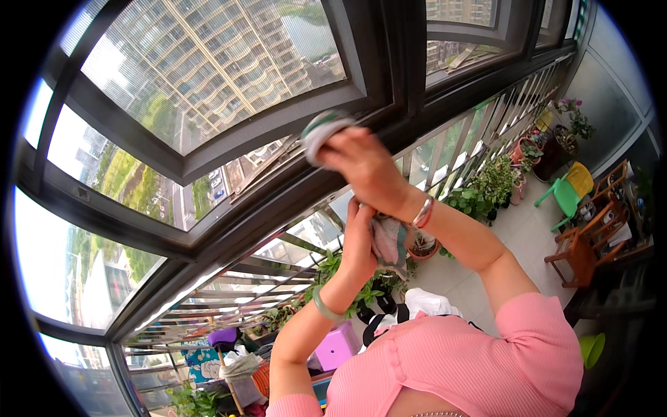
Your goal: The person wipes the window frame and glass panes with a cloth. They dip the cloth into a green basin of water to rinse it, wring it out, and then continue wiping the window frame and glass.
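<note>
My right hand (372, 170) is raised at the window frame (292, 184), a red and silver bracelet on its wrist. Its fingers are closed on a folded grey-white and green cloth (324, 133), smeared by motion, close against the dark frame. Just below, my left hand (359, 240), with a pale green bangle on the wrist, is up near the right wrist. A crumpled cloth (390, 244) in grey, pink and green hangs from its grip; part of its fingers is hidden behind the right hand.
An open window sash (184, 163) tilts outward above. Metal railings (445, 149) run below the frame. Potted plants (479, 189), a green and yellow chair (571, 191) and a wooden chair (587, 243) stand on the right. A purple stool (337, 346) is at lower left.
</note>
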